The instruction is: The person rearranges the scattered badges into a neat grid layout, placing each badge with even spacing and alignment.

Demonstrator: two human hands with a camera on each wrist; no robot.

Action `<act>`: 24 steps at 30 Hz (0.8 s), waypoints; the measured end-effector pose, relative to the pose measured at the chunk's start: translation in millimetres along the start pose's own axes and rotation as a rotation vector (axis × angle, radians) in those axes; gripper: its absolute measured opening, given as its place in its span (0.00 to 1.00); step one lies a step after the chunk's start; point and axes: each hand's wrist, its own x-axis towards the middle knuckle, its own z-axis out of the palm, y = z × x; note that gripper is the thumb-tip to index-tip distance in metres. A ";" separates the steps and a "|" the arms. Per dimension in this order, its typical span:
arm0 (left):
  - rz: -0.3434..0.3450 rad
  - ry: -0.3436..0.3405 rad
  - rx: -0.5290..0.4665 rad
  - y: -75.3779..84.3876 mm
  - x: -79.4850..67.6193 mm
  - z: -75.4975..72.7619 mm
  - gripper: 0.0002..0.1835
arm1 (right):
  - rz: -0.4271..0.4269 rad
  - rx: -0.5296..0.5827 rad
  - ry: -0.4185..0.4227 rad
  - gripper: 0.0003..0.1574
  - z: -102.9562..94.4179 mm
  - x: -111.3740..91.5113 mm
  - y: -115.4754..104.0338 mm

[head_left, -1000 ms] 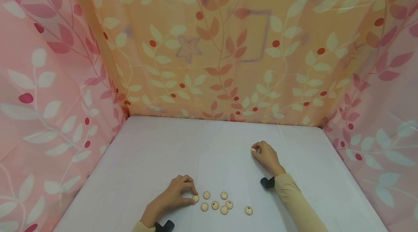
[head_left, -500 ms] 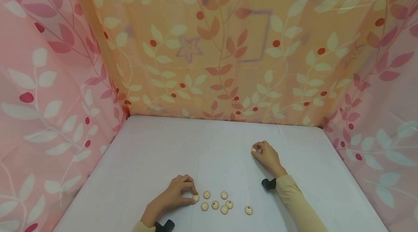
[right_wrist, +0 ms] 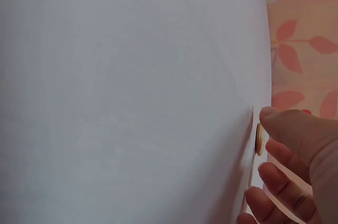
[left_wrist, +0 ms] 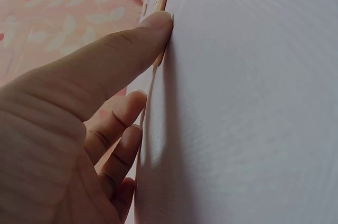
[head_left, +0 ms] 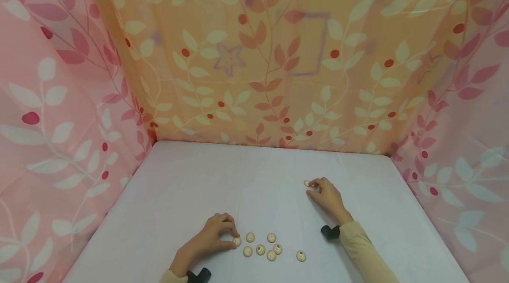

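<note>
Counting nine round, pale buttons (head_left: pixel 260 250) for you on this white desk (head_left: pixel 191 181), with two bare hands at work among them! I've got six in a loose cluster, two of those touching; a seventh, the lone button (head_left: pixel 301 256), sits off to the right. Number eight, the near button (head_left: pixel 237 242), is pinched by its rim between thumb and forefinger of the left hand (head_left: pixel 210 235), just beside the cluster. Number nine, the far button (head_left: pixel 307 183), is well ahead of the rest, at the fingertips of the right hand (head_left: pixel 328 196). Two tan sleeves (head_left: pixel 370 250), two black wrist mounts (head_left: pixel 331 232), one orange cloth (head_left: pixel 274 97) behind, two pink cloths (head_left: pixel 43 150) at the sides.

Over to my left wrist view: the thumb lies across the near button, hiding most of it, and the lower fingers (left_wrist: pixel 120 158) curve down beside the desk surface, something the head view covers up. The forefinger is out of sight there.

And my right wrist view settles one thing: the thumb is clear of the far button, a visible gap between, fingers loosely spread. Whether the forefinger touches it, I cannot tell.
</note>
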 end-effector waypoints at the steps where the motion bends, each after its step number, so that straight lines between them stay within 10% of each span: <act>1: 0.002 0.002 0.001 -0.1 -0.2 0.0 0.11 | 0.005 0.001 -0.006 0.19 -0.3 -1.7 -0.6; 24: 0.000 -0.016 -0.013 -4.0 0.2 1.3 0.10 | -0.016 0.053 -0.068 0.16 -1.4 -33.8 -21.9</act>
